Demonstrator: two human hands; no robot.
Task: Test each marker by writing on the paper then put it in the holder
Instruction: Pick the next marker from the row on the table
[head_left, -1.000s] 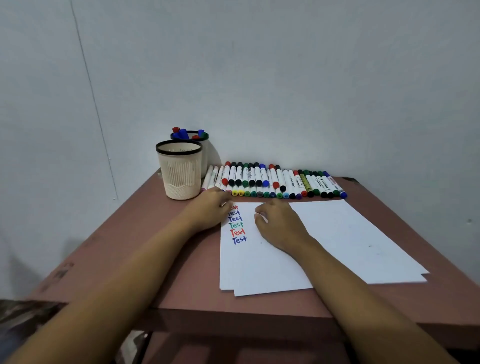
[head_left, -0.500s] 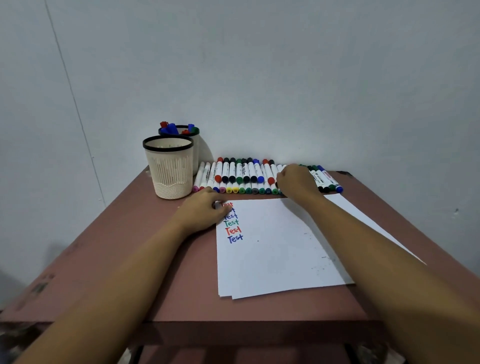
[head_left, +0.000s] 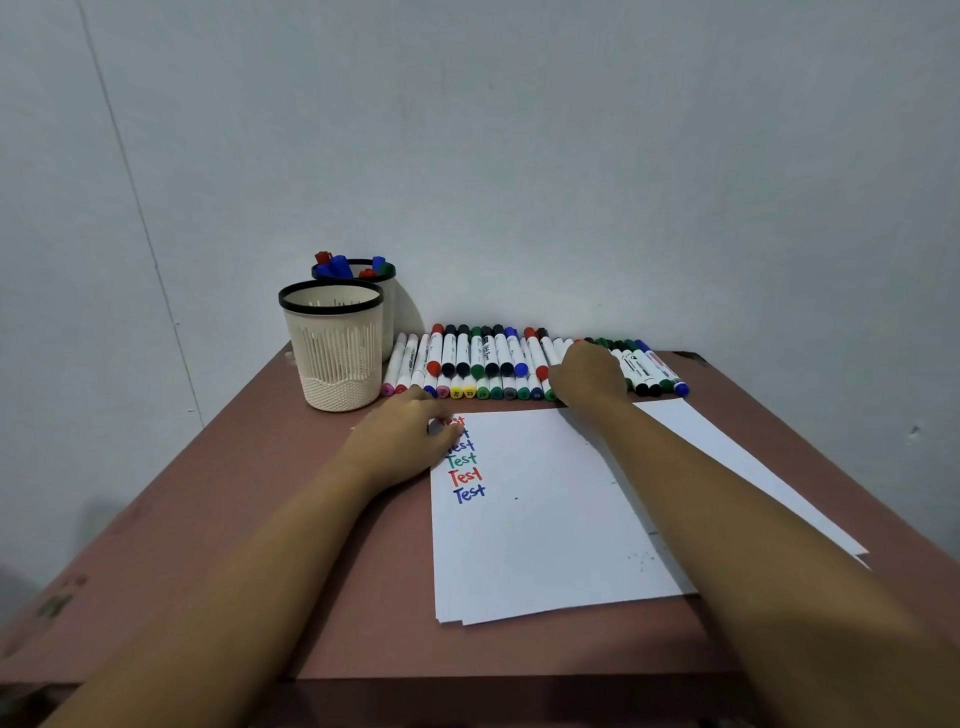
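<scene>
Right hand (head_left: 589, 371), on paper (head_left: 545, 519) second ago, now reaches forward onto marker row (head_left: 483, 364), knuckles up, fingers curled down among barrels; grip on any marker not discernible. Left forearm angles in, left hand (head_left: 400, 436) rests loosely curled on paper's top-left corner, holding nothing. Tabletop (head_left: 260, 519): matte reddish-brown, flat. Paper: loose white stack, "Test" lettered in red, green, blue. Front holder (head_left: 337, 358): cream ribbed cylinder, black rim. Rear holder (head_left: 389, 271): capped markers upright inside. Marker row: white barrels, coloured caps, side by side along far edge.
</scene>
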